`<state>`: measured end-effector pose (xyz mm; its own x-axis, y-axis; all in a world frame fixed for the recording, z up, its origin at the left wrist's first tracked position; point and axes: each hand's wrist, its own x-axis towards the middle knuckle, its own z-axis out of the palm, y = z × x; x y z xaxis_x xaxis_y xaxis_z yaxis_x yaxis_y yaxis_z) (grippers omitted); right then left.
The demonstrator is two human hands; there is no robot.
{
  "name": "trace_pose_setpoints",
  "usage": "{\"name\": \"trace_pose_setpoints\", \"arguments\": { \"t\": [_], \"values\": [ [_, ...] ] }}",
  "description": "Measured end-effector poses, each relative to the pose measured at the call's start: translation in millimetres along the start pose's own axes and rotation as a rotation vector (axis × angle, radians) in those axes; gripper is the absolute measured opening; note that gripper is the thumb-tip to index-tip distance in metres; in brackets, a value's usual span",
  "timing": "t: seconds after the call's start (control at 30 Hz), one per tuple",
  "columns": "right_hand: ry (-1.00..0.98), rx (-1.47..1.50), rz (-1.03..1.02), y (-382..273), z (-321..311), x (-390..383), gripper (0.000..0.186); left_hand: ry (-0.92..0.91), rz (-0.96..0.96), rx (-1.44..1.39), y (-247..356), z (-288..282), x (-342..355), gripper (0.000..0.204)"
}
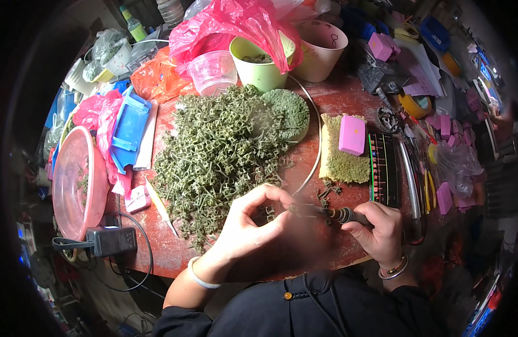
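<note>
The left hand (253, 224) pinches a small part (296, 209), likely steadying it at the tip of the tool (343, 215) clasped in the right hand (381, 231), above the worktop (338, 94) (1 green heap (214, 154) lies alongside)

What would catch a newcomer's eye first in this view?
Probably the large heap of small green parts, left of centre on the red table. Next, the bright pink plastic bag at the far side, hanging partly over a light-green pot. At the near edge, the left hand seems to pinch a small blurred part while the right hand grips a tool.
</note>
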<state>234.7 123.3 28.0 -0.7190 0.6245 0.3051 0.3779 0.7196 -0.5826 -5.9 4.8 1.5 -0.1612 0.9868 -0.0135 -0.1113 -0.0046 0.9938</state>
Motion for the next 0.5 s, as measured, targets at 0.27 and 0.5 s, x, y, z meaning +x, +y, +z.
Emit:
{"name": "trace_pose_setpoints", "arguments": {
  "t": [0.27, 0.5],
  "values": [
    [0.009, -0.004, 0.018, 2.5, 0.5, -2.4, 0.038, 0.013, -0.013, -0.007, 0.0, 0.3, -0.1, 0.019],
    [0.001, -0.005, 0.03, 2.8, -0.6, -2.8, 0.038, 0.044, 0.019, 0.004, -1.3, 2.1, 1.4, 0.018]
  ]
}}
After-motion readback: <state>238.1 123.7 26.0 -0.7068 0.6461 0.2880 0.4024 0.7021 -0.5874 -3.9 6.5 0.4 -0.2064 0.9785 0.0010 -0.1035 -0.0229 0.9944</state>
